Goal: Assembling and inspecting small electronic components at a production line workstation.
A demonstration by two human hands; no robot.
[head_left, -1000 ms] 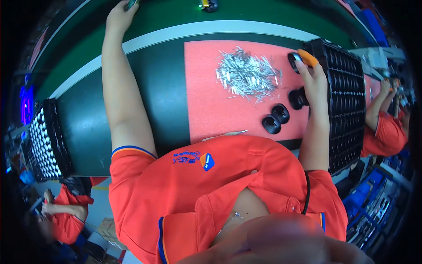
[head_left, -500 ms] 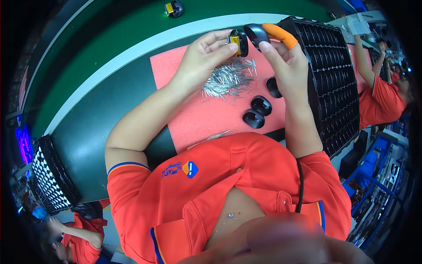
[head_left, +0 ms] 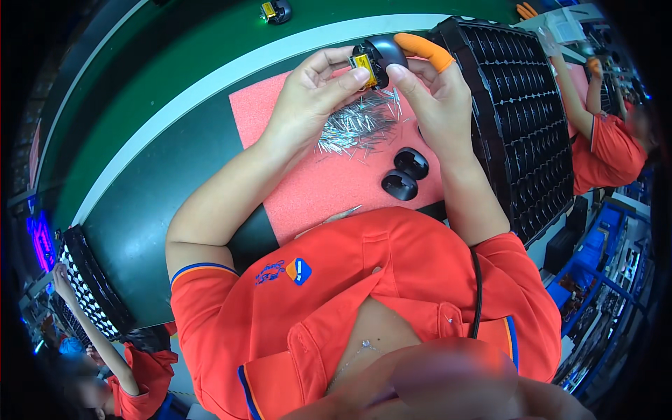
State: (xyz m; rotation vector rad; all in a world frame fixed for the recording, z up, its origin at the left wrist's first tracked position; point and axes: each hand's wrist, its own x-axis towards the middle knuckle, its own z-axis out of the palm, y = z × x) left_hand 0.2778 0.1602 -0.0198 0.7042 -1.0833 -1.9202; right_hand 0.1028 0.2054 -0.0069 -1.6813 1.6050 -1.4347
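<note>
In front of me, above the pink foam mat (head_left: 280, 185), my left hand (head_left: 315, 87) pinches a black earbud-case core with a yellow-wrapped battery (head_left: 363, 65). My right hand (head_left: 442, 91), an orange cover on one finger, grips a glossy dark rounded shell (head_left: 387, 52) between thumb and fingers. The shell is against the core's right side; whether it is fully seated cannot be seen. Beneath the hands lies a heap of thin silver pins (head_left: 357, 127). Two similar black shells (head_left: 411, 162) rest on the mat, side by side, left of my right forearm.
A black compartment tray (head_left: 528, 105) stands right of the mat. Beyond a white rail, a similar unit (head_left: 276, 12) sits on the green conveyor belt (head_left: 203, 49). A tray with white round pieces (head_left: 87, 287) is at the far left. Co-workers in red shirts sit on both sides.
My right hand has moved left, bringing the dark shell from just beside the core to against it. The co-worker at lower left has raised an arm toward the left tray.
</note>
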